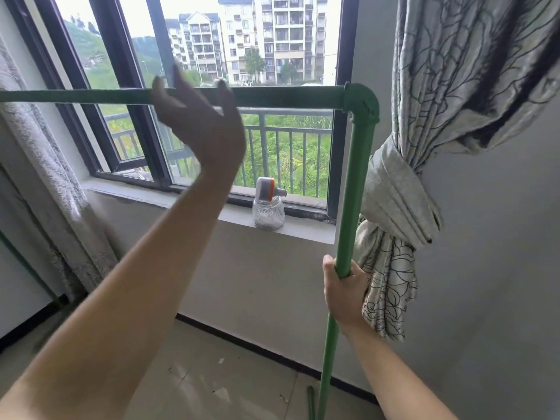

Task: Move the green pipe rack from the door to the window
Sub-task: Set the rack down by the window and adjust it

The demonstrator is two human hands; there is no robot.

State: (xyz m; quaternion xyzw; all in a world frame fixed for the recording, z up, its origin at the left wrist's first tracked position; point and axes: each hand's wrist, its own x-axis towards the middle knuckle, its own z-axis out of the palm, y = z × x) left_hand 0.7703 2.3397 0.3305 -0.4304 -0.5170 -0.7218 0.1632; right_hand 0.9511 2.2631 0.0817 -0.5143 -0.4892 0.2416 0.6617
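Observation:
The green pipe rack (357, 165) stands in front of the window (212, 56). Its top bar runs level across the frame from the left edge to an elbow joint at the upper right, and its right upright drops to the floor. My right hand (344, 294) is wrapped around that upright at about mid-height. My left hand (197, 116) is raised at the top bar with fingers spread apart, palm just off or lightly against the bar, not gripping it. The rack's left upright is out of view.
A clear jar with a grey and orange lid (268, 204) sits on the window sill (303, 228). A patterned tied curtain (403, 207) hangs right beside the upright. Another curtain (45, 177) hangs at the left. The floor is tiled (227, 374).

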